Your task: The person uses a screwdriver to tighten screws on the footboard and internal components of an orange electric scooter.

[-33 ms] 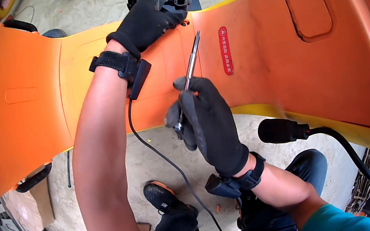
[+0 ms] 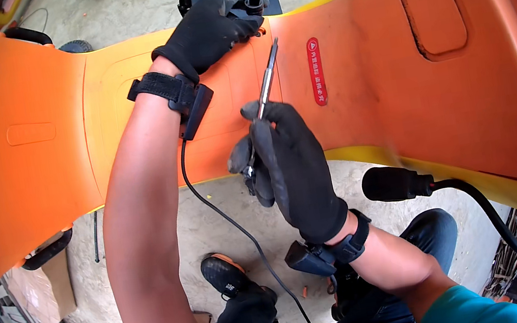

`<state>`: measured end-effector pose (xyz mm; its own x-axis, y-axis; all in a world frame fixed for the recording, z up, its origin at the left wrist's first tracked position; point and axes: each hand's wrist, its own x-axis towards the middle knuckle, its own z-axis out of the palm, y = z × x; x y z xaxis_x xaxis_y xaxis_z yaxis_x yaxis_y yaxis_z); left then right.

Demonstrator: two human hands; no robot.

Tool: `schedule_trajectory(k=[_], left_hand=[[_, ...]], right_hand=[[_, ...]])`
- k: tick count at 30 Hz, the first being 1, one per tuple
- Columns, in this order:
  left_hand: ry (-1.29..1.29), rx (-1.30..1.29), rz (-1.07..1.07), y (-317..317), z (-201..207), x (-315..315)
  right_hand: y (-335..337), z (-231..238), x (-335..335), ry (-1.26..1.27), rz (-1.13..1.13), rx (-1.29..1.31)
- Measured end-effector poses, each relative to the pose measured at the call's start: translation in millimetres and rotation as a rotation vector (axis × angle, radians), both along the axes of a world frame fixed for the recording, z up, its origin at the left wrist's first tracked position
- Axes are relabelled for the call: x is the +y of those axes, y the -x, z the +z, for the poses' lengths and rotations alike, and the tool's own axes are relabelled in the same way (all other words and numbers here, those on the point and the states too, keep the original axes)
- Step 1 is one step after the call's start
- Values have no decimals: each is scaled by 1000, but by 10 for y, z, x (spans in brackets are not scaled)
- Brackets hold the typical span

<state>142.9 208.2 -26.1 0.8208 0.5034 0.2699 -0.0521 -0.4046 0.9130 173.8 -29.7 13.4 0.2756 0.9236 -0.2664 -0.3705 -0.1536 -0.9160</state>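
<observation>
Orange panel (image 2: pixel 353 80) over concrete floor (image 2: pixel 343 189); right grip (image 2: pixel 301 175) clasps metal rod (image 2: pixel 268 80), left grip (image 2: pixel 206 35) black round part (image 2: pixel 254 3).

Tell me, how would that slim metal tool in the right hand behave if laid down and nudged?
The slim metal tool would probably roll, since its shaft looks rounded. It seems stiff, jutting straight from the right hand. Its shiny surface suggests it might feel slippery.

The gloves (image 2: pixel 301 175) are black, the slim tool (image 2: pixel 268 78) silver, the panel (image 2: pixel 224 110) orange.
</observation>
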Motion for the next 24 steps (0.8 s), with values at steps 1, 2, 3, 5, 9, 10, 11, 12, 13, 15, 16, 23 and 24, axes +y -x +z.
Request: schedule_trajectory(k=[1, 2, 3, 5, 9, 10, 11, 12, 13, 15, 16, 23, 24], left_hand=[[5, 1, -12, -13, -56, -5], [10, 3, -24, -16, -103, 3], [-8, 41, -2, -16, -107, -10], [49, 45, 4, -5, -102, -13], [4, 28, 58, -26, -63, -57], [-52, 45, 72, -30, -44, -59], [-108, 62, 87, -34, -23, -58], [-165, 81, 105, -15, -15, -54], [-121, 45, 104, -7, -54, -34], [-33, -32, 97, -25, -121, 5], [-30, -34, 92, -26, -136, 6], [532, -77, -90, -34, -201, 96], [612, -85, -112, -46, -236, 115]], right_hand=[[0, -5, 58, 2, -8, -34], [-5, 5, 108, 0, -12, -31], [-13, 28, 154, -1, -19, -33], [-29, 26, 226, -1, -17, -35], [-63, -1, 315, 24, -27, -61], [-68, -6, 334, 34, -37, -73], [-81, -16, 349, 14, -33, -90], [-86, -27, 362, -8, -26, -104], [-81, -37, 377, -30, -19, -119], [-57, -26, 412, -17, 1, -53], [-52, -22, 431, -11, 7, -22], [-14, -108, 817, -368, 188, 258], [20, -101, 918, -379, 199, 423]])
